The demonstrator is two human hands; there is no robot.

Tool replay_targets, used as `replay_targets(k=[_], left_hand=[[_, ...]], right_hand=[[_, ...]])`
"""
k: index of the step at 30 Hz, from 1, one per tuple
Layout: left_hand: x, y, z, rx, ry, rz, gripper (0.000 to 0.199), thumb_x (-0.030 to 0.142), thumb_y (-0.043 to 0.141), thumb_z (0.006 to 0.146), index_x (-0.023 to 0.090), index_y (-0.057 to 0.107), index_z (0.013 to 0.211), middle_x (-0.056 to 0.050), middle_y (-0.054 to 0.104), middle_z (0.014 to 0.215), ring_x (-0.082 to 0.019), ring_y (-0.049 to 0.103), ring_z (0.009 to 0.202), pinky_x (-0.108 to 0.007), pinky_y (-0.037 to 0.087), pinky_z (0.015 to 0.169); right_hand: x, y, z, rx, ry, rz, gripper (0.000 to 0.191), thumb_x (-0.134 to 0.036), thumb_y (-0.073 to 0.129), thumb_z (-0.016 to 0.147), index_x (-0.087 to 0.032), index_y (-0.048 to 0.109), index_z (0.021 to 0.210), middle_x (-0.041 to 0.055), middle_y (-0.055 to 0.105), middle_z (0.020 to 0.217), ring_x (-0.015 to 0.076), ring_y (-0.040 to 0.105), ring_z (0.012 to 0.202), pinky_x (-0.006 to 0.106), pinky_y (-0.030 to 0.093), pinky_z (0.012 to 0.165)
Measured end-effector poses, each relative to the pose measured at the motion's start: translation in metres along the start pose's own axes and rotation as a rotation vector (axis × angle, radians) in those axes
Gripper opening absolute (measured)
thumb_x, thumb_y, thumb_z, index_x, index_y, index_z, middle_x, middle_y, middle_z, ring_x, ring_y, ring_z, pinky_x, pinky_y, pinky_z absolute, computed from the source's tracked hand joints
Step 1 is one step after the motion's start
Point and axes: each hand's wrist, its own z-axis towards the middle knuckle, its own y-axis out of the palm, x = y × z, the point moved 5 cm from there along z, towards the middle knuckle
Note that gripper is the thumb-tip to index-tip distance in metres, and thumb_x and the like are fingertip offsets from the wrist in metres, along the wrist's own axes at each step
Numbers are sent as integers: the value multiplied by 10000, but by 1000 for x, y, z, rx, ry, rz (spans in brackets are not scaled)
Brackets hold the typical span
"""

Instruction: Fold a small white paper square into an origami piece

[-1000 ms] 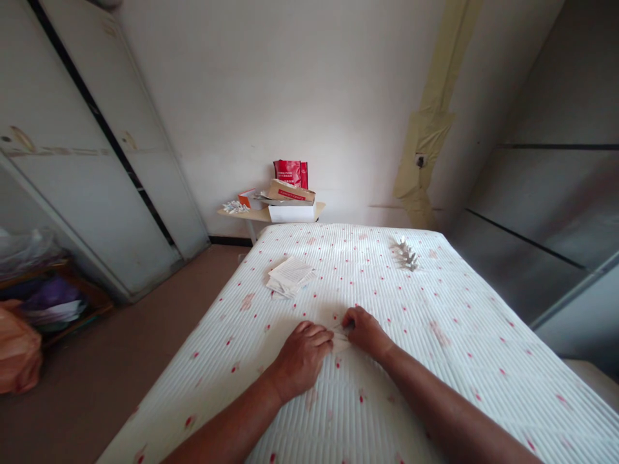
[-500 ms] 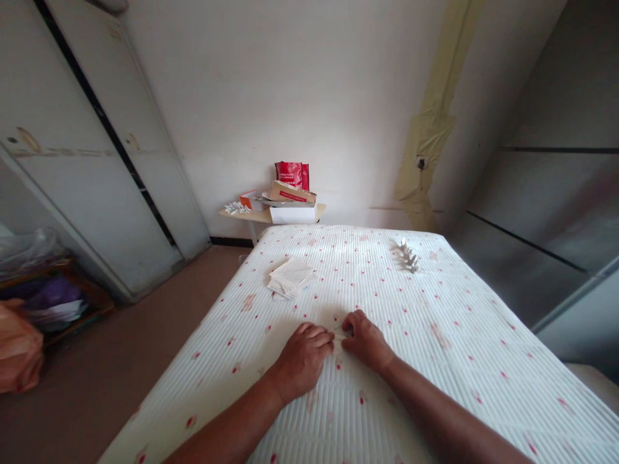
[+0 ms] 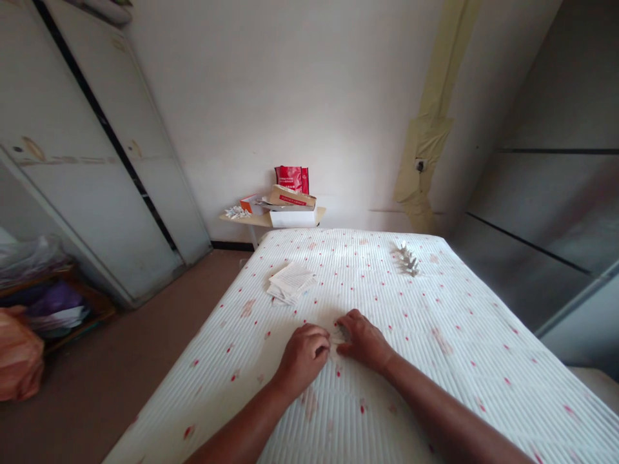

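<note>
A small piece of paper (image 3: 342, 333) lies low over the bedcover, between my two hands and partly hidden by the fingers. My right hand (image 3: 363, 340) pinches it from the right, thumb below and fingers above. At its left edge is my left hand (image 3: 304, 356), fingers curled with the tips close together; whether they grip the paper is hard to see. Beyond my hands lies a loose stack of printed paper sheets (image 3: 290, 281). Farther right, a row of small folded paper pieces (image 3: 407, 260) rests on the cover.
The bed's white ribbed cover (image 3: 416, 399) has red dots. Behind it, a small table (image 3: 260, 220) carries a white box (image 3: 293, 218), a red bag (image 3: 293, 179) and a pile of small white pieces (image 3: 236, 212). A wardrobe (image 3: 97, 180) stands left; an orange bag (image 3: 19, 354) sits on the floor.
My left hand has rolled slightly, with its fingers curling more and drawing a little away from the right. The right fingers have shifted a little on the paper. The view has tilted slightly.
</note>
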Motion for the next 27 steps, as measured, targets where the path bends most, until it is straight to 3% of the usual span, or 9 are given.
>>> replay_targets(k=[5,8,14,20,23,27], left_hand=[[-6,-5,8,-1,-243,167,195,211,641,653,208,626,847,-28,620,899,-198,531,908,-317,383,786],[-6,-2,15,-64,-245,193,150,227,666,627,199,629,770,-23,596,853,-191,526,869,-302,375,758],[-10,1,20,-65,-256,165,84,152,624,595,176,571,656,15,564,687,-155,517,727,-251,356,652],[-13,4,21,-119,-344,11,63,131,554,613,173,517,583,62,501,546,-96,475,556,-195,299,526],[-7,-3,25,-35,-253,-7,92,94,518,626,173,500,583,52,494,561,-100,469,571,-201,322,542],[13,-18,27,172,73,159,147,34,475,652,176,489,618,3,510,644,-145,463,697,-264,364,657]], right_hand=[[1,2,0,13,-1,4,360,-176,626,652,-204,570,1007,52,518,1012,176,494,967,254,380,789],[2,4,1,48,-4,30,324,-150,617,641,-191,547,955,39,536,970,163,505,922,249,376,759],[5,3,2,21,58,175,412,-118,617,614,-195,513,1005,-19,575,773,110,511,671,204,339,598],[5,3,5,-68,-24,221,81,-158,610,638,-177,590,715,-48,520,624,86,450,584,186,281,524],[2,-3,3,58,-46,171,92,-101,529,690,-162,580,644,-33,517,597,92,452,577,194,280,526],[-13,-18,-7,327,-280,-46,129,-84,511,752,-163,602,708,29,577,729,148,490,738,238,331,654]])
